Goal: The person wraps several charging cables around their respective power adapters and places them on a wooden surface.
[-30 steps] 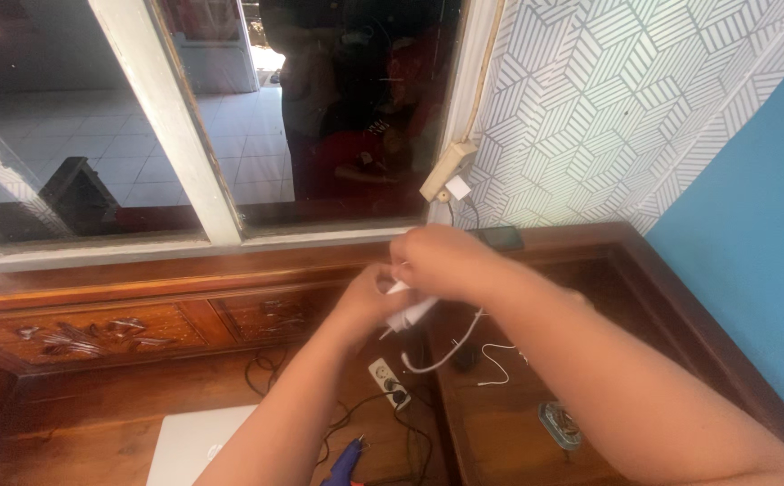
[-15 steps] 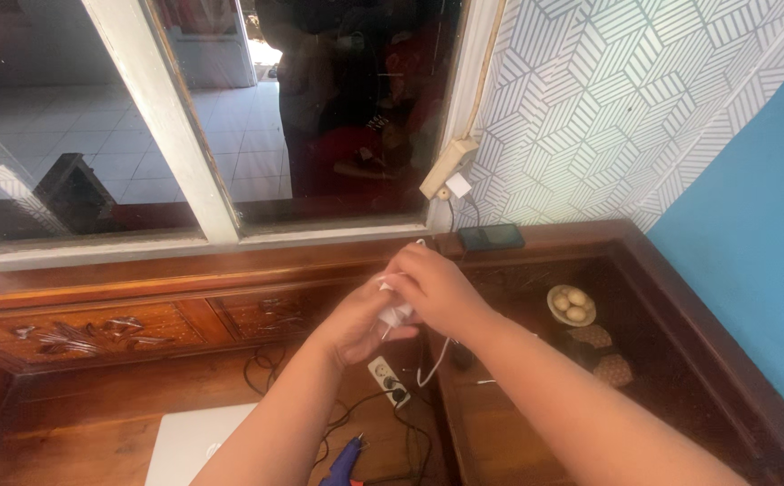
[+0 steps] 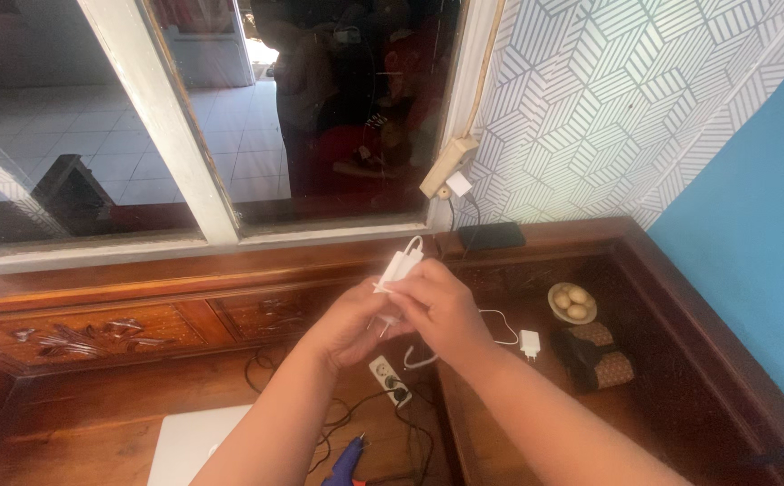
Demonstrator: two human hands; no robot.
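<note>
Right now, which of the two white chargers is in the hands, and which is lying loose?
The larger white charger is gripped between both hands, left hand and right hand. The small white plug charger lies apart on the wooden surface, beside the bowl.

Two bare forearms, no sleeves, no watch or bracelets visible. Left hand and right hand ungloved, no rings seen.

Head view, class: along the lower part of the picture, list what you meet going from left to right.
Grey laptop → blue glue gun → white power strip → small white charger plug → bowl of eggs → patterned brown pouch.
</note>
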